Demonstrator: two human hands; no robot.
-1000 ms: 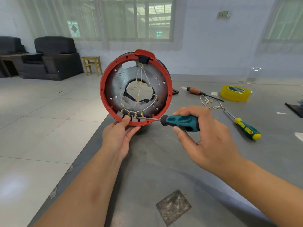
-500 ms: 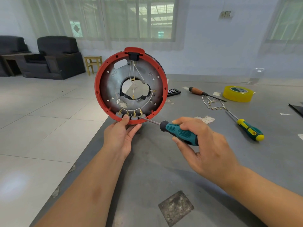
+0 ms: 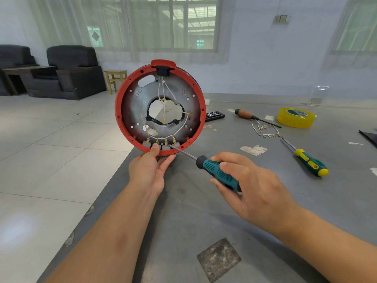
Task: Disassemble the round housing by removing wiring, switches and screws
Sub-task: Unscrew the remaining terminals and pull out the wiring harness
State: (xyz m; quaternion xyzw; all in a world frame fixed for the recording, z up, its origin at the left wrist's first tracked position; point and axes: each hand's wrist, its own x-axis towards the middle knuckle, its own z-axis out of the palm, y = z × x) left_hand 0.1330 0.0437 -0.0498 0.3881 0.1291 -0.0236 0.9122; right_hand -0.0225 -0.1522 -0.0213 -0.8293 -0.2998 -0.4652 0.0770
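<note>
The round housing (image 3: 160,108) is held upright at the bench (image 3: 204,211) edge by the left hand (image 3: 150,170); the right hand's (image 3: 251,187) fingers (image 3: 219,181) are wrapped around a screwdriver (image 3: 216,170), whose handle is now dropped lower, tip at the bottom terminals (image 3: 166,142).

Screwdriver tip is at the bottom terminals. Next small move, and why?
Probably lever the tip under the brass connector and pry it off its grey block. The teal screwdriver, gripped by the right hand, already touches there, the left hand steadies the round housing upright, and white wires are still attached.
</note>
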